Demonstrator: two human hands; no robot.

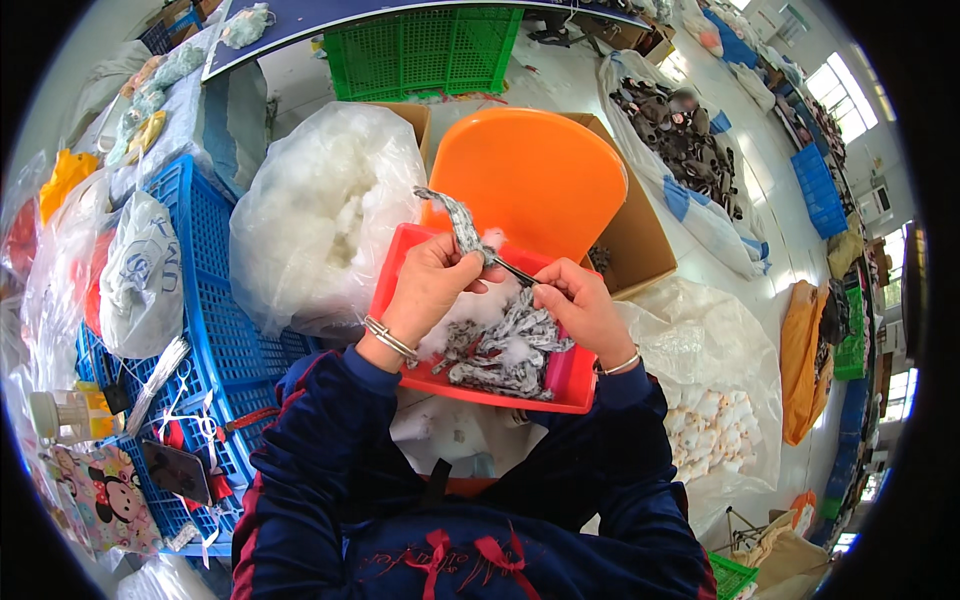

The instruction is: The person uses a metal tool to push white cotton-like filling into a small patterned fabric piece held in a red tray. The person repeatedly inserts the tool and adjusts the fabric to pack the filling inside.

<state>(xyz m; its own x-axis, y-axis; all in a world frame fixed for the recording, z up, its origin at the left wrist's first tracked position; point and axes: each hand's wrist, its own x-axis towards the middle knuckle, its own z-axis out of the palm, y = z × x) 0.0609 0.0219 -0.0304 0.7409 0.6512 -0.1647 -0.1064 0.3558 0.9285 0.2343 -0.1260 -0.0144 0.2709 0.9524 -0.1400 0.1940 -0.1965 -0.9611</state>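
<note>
My left hand pinches a grey-and-white mottled plush piece, long and narrow, above a red plastic tray. In my right hand is a thin dark rod-like tool, its far end at the lower end of the plush piece. Whether the tip is inside the piece is hidden by my left fingers. A tuft of white stuffing shows just beyond those fingers. Below my hands, several more mottled plush pieces lie in the tray, with loose white stuffing among them.
An orange chair stands just beyond the tray, beside a cardboard box. At left are a clear bag of white stuffing and blue crates bearing scissors and a phone. An open bag of small pale pieces sits at right.
</note>
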